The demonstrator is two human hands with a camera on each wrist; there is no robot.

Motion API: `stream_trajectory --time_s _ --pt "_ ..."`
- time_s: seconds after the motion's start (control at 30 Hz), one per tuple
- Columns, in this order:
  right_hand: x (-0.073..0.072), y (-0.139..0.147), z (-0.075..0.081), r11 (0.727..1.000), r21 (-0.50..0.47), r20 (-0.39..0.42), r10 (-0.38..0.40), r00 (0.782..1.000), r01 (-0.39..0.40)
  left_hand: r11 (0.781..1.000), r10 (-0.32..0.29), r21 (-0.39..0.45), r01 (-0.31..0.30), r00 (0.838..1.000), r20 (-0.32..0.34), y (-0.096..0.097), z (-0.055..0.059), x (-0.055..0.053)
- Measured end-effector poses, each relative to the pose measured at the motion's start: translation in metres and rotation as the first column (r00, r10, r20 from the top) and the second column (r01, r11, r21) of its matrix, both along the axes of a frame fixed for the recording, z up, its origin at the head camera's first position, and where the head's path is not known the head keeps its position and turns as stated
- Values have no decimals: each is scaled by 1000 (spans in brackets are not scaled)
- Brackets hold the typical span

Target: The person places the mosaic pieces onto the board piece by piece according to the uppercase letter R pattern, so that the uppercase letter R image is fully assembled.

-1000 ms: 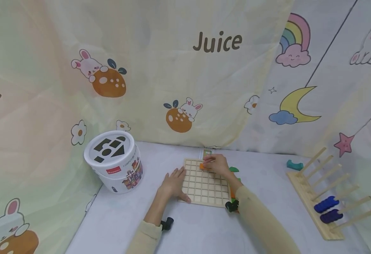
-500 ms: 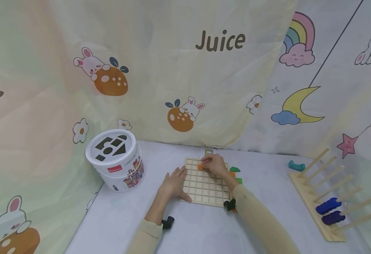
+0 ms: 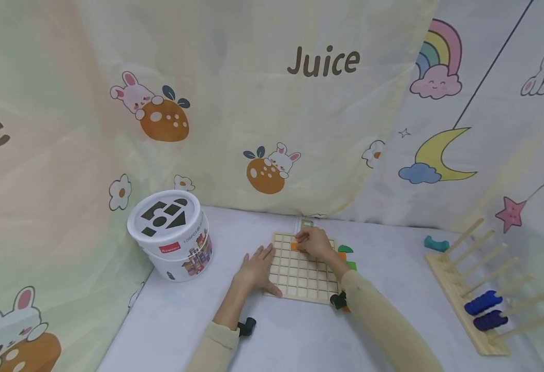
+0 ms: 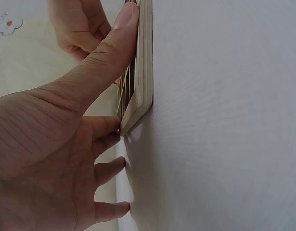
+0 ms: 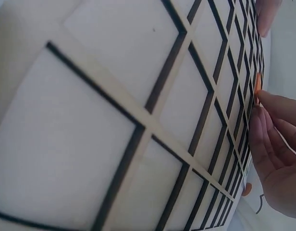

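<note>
A pale wooden board (image 3: pixel 295 281) with a grid of square cells lies flat on the white table. My left hand (image 3: pixel 255 267) rests along its left side with fingers spread; in the left wrist view the thumb (image 4: pixel 107 55) lies along the board's edge. Over the board's far rows, my right hand (image 3: pixel 316 243) pinches a small orange block (image 3: pixel 293 246) between thumb and fingertips. The right wrist view shows that orange block (image 5: pixel 257 86) right at the grid surface, partly covered by the fingers.
Beside the board's right edge lie green pieces (image 3: pixel 345 249) and orange pieces (image 3: pixel 342 256), partly behind the right arm. A white lidded bucket (image 3: pixel 169 235) stands at left. At right is a wooden peg rack (image 3: pixel 467 305) with blue pieces (image 3: pixel 483 303), a teal piece (image 3: pixel 436 243) behind it.
My right hand has moved slightly left and nearer with the orange block over the board. The left hand stays at the board's left side. The head view has shifted a little.
</note>
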State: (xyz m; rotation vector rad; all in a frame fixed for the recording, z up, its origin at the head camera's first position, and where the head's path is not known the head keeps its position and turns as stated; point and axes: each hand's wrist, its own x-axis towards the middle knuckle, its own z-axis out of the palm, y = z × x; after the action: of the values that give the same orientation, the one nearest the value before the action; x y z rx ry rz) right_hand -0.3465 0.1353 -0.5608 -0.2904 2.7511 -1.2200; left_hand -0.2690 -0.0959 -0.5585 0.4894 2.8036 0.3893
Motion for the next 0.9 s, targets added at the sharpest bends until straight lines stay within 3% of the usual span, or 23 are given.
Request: stream_trajectory --time_s 0.23,0.33,0.47,0.57,0.73,0.9 --pt "-2 21 3 999 -46 -26 -17 1000 16 1000 5 6 -5 1000 -3 2 -7 -5" --pt "-2 30 4 999 -38 -69 -29 997 27 1000 0 11 0 1000 -29 0 -19 -9" --pt "2 41 7 999 -38 -81 -39 996 36 1000 -9 -4 9 1000 -29 0 -13 -5" --pt "7 50 11 998 -45 -83 -47 995 43 1000 -15 -18 15 1000 -21 1 -1 1" --pt "15 66 16 998 -29 -107 -59 993 56 999 -29 -16 29 999 -38 1 -7 -2" --pt "24 83 16 997 -11 -99 -83 992 82 999 -28 -18 28 999 -26 1 -3 -2"
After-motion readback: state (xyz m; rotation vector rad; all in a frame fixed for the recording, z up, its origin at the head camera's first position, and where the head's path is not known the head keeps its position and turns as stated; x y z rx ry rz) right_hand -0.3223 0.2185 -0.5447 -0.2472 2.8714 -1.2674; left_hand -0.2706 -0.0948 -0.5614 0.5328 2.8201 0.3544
